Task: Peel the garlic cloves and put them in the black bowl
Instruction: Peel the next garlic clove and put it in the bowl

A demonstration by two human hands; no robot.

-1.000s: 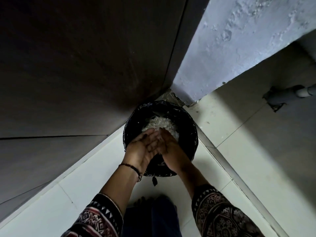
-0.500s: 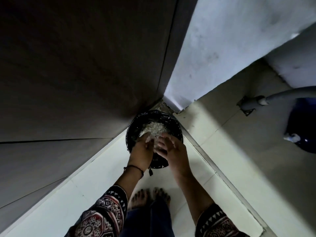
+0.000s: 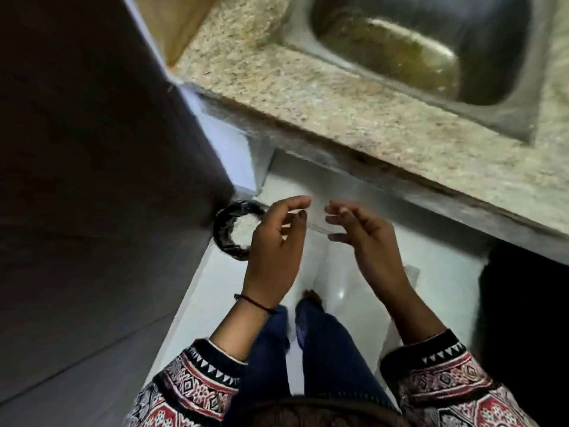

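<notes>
Head cam: left hand (image 3: pixel 274 245) and right hand (image 3: pixel 366 238) both loose and empty. Black tub (image 3: pixel 220 232) of whitish scraps (image 3: pixel 243 234) sits on the floor (image 3: pixel 221 291), left; no cloves visible, so peeling's probably done

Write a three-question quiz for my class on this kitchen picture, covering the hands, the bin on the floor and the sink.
1. True or false: the left hand and the right hand both hold nothing.
2. Choose one. The black bin on the floor contains: A) water, B) white scraps, C) spoons.
3. Fill the gap: the steel sink is set into a speckled stone ____.

Key: 1 true; 2 B; 3 counter.
</notes>
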